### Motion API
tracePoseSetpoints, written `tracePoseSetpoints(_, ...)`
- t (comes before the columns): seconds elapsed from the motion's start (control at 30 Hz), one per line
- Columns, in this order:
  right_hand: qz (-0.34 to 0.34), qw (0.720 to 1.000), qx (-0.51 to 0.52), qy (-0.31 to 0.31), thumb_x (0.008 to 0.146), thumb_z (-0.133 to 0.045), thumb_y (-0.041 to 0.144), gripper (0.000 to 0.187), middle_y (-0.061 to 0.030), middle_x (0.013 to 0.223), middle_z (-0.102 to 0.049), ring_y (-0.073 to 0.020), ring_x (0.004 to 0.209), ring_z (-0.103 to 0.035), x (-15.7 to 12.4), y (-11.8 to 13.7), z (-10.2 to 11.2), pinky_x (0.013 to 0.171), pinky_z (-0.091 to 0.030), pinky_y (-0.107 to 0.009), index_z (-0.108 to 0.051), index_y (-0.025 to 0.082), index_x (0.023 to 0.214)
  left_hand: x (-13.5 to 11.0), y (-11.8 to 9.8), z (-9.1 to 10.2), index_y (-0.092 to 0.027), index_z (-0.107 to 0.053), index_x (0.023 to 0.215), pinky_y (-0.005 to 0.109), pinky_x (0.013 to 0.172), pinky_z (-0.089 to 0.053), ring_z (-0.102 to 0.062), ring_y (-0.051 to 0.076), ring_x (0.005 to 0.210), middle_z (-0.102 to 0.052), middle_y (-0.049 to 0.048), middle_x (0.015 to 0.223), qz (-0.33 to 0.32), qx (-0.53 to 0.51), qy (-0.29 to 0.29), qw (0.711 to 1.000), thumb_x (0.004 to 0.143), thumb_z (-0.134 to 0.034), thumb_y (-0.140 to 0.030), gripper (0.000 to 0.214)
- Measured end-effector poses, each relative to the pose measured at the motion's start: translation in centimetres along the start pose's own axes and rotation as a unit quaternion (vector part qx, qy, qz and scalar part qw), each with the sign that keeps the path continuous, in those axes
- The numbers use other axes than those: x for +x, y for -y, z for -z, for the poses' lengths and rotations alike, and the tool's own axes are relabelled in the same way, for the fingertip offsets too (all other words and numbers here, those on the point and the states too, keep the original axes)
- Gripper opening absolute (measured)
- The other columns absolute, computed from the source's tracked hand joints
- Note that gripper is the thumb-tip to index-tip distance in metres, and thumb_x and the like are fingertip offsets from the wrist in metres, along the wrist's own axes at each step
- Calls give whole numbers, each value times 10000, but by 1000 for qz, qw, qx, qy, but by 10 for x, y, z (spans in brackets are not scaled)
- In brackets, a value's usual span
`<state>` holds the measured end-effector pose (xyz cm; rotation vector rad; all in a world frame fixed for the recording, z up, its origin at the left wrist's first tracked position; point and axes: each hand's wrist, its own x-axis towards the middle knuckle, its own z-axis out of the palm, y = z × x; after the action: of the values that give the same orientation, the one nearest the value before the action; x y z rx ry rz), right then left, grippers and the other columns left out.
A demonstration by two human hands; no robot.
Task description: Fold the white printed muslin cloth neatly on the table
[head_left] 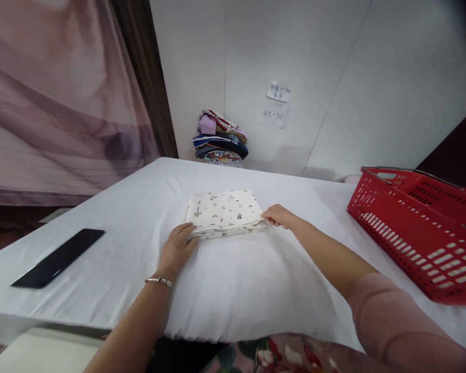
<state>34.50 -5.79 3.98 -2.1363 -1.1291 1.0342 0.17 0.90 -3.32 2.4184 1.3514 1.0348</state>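
A folded white cloth point(224, 210) with small printed figures lies flat in the middle of the white-covered table, its layers showing along the near edge. My left hand point(178, 246), with a silver bracelet at the wrist, has its fingers closed on the near left corner of the cloth. At the near right corner, my right hand point(278, 216) pinches the edge between thumb and fingers. The inner layers of the cloth are hidden.
A red plastic basket point(404, 223) stands at the right. On the left lies a flat black panel point(60, 259). Beyond the far edge, a pile of folded fabrics point(221, 140) sits against the wall, with paper notes point(278, 91) to its right. A pink curtain point(62, 103) hangs at the left.
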Motion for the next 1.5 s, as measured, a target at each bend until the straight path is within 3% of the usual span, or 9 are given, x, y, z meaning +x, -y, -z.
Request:
tracePoseSetpoints(0.33,-26,1000,-4,8,645,-630,204,246,35,366,-427,-54,347,-339,1,-14,-4,348,-186,-197,-464,161,469,0,4,-3,-257,-599,1101,358,1016,-415,-502,214,1141,-552,24,1214,-19,-5,-1,1000,789,-521,-349,335)
tracePoseSetpoints(0.83,-51,998,-34,22,613,-684,212,215,-13,440,-532,-71,376,-418,3,-10,-4,353,-262,-196,-518,147,493,0,1,-1,-255,-604,1083,364,1016,-413,-504,214,1137,-554,23,1210,-9,-12,3,1000,785,-518,-339,321)
tracePoseSetpoints(1.03,-52,998,-10,19,629,-671,205,247,12,395,-469,-66,360,-380,4,-9,-8,343,-228,-197,-481,154,479,0,4,-3,-257,-606,1080,368,1017,-411,-502,217,1138,-555,26,1208,-2,-13,4,1000,784,-520,-340,320)
tracePoseSetpoints(1.27,-44,999,9,11,652,-630,166,248,25,410,-451,-46,367,-334,-8,0,6,354,-194,-194,-457,154,474,1,0,1,-249,-607,1074,353,1011,-414,-508,209,1124,-556,26,1202,-14,-20,10,1000,775,-514,-324,321)
tracePoseSetpoints(1.5,-56,998,8,-2,590,-657,113,143,-3,566,-548,-88,510,-507,-4,-2,0,418,-342,-185,-521,146,562,0,3,-2,-256,-598,1095,346,1010,-413,-503,206,1130,-547,24,1211,-21,-27,7,999,780,-524,-346,335)
